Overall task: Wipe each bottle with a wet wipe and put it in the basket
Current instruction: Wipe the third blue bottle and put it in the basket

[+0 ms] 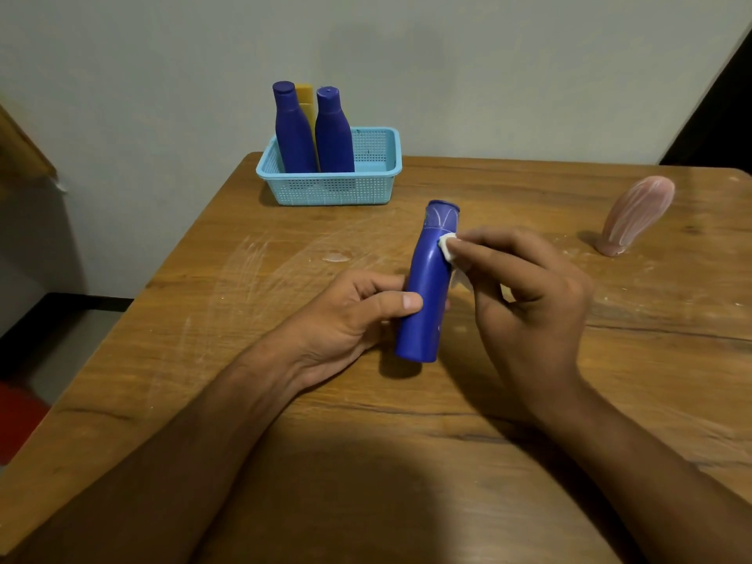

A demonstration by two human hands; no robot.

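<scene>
Tilting above the wooden counter point(203, 360), a blue bottle point(425, 287) is gripped low by the left hand point(350, 319), while the right hand point(529, 287) pinches a white wipe point(447, 248) against its neck; behind, a light-blue basket point(329, 185) holds three bottles upright.
</scene>
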